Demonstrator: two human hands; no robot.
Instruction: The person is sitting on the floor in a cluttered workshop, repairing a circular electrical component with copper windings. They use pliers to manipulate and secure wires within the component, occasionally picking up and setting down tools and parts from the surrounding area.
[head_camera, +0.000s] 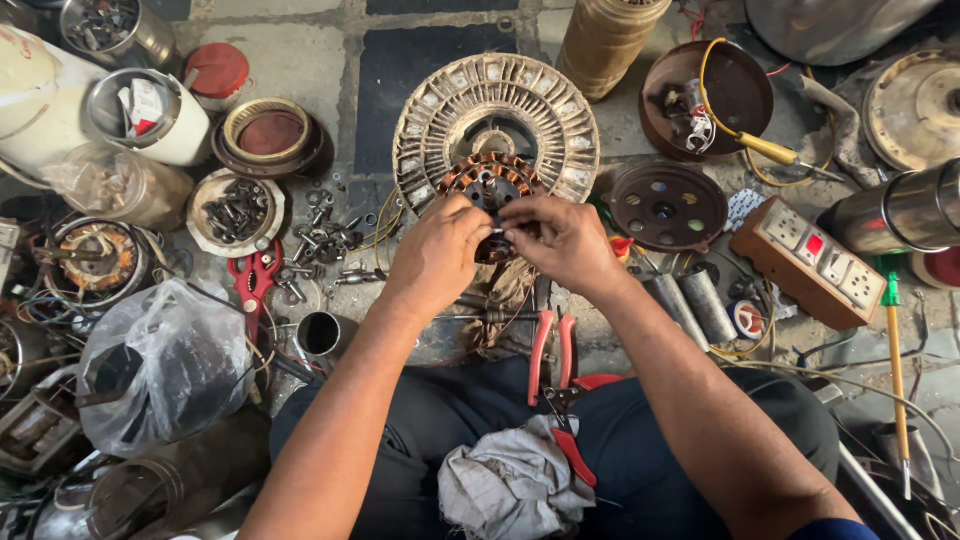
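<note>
At frame centre, my left hand and right hand have fingers pinched narrow on the copper-wound stator; I judge I'm mid-winding, needing fine, steady fingertip pulls next.

Round copper-wound motor stator, lying flat inside pale ribbed fan housing, on tiled floor, near edge under fingertips

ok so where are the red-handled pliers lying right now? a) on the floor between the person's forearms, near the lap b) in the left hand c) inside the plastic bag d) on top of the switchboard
a: the red-handled pliers lie on the floor between the forearms, just above the lap, while the left hand and right hand both work at the copper-wound stator.
</note>
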